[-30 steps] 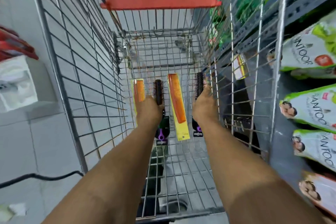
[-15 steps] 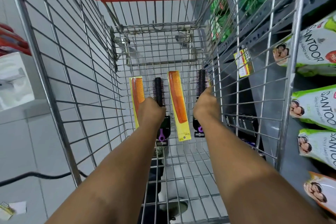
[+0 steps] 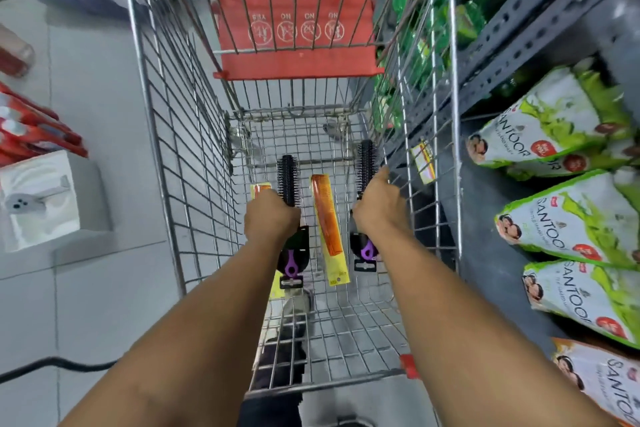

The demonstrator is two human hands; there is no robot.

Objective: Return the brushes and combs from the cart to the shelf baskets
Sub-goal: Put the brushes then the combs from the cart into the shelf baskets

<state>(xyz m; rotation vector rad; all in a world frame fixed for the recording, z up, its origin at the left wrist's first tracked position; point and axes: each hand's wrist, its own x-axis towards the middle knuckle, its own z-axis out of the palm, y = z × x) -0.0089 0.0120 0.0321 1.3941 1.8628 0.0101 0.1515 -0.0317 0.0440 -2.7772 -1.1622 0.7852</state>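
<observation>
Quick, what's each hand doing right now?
Left hand: closed on the left brush.
Right hand: closed on the right brush.

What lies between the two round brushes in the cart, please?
In the head view, one orange comb on its yellow card lies between the left brush and the right brush.

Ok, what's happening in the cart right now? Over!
Left hand shut on left round brush and a carded comb. Right hand shut on right round brush. Orange comb loose on cart floor. Nothing blocking.
</observation>
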